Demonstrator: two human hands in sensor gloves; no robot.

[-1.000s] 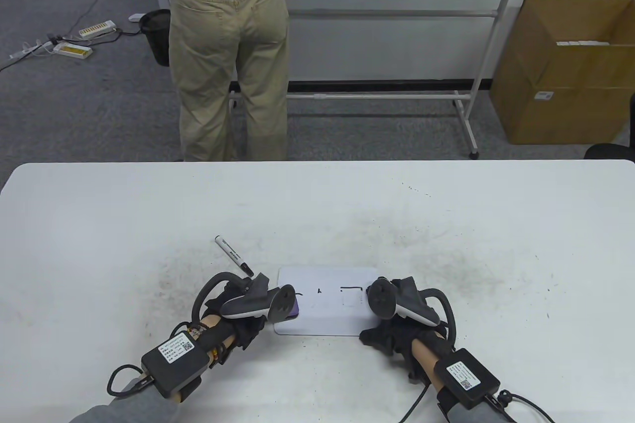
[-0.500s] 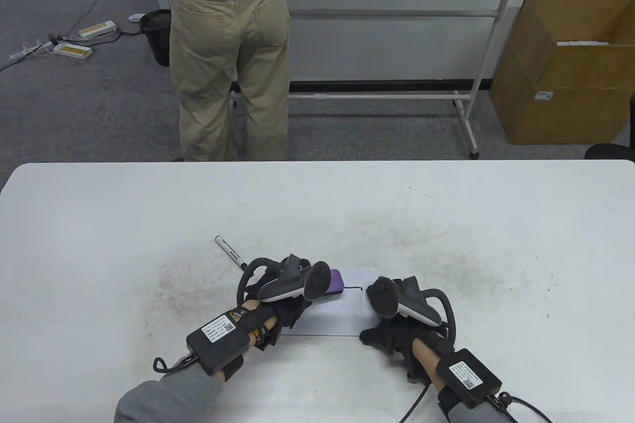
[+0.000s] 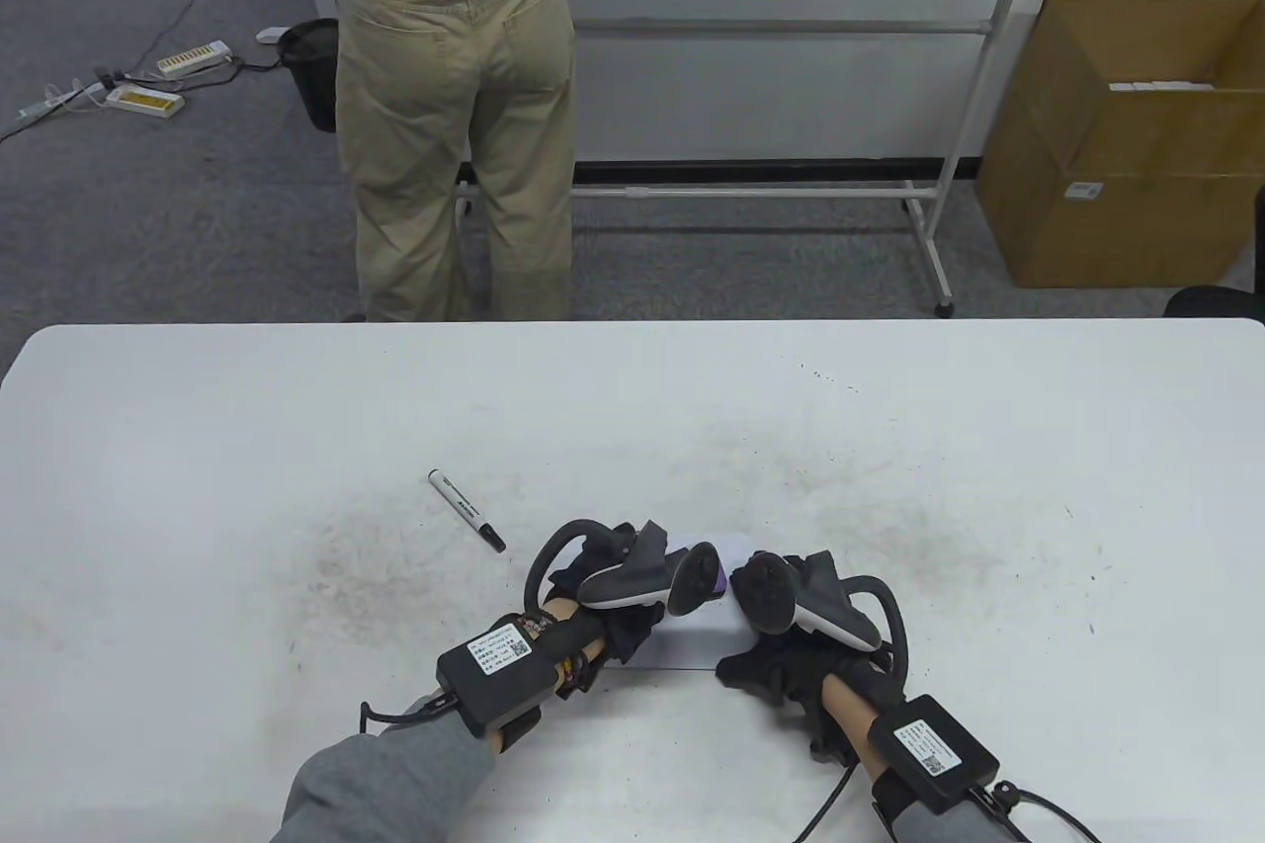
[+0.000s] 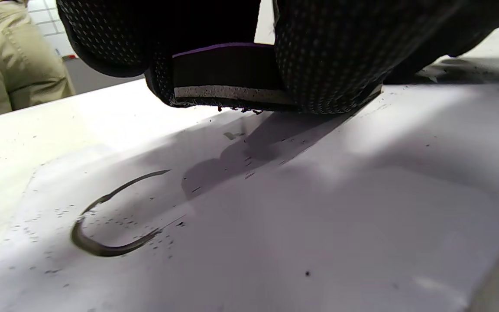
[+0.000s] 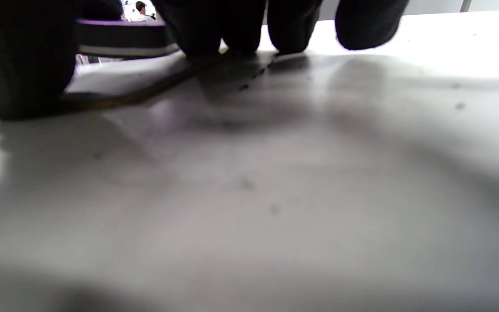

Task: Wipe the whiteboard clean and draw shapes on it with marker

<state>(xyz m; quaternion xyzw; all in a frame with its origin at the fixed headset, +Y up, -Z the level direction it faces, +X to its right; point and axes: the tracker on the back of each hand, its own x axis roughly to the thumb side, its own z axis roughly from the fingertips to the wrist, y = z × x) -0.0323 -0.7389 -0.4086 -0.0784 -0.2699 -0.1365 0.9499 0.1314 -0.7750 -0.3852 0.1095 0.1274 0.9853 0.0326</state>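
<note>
Rightward across the whiteboard on the table has travelled the left hand, gripping the light eraser by its sides; right hand, fingers straight, presses the slippery board.

White table, pretty grubby: grey smudges and dark specks across the middle and near side. A small whiteboard lies flat on it close to the near edge, roughly centre. Most of the board is covered by the hands, so only a strip shows from above. The left wrist view shows a curved black stroke on the board with eraser crumbs scattered around it. A black marker lies on the table just left of the board and a bit further back, at an angle, not touching the board.
</note>
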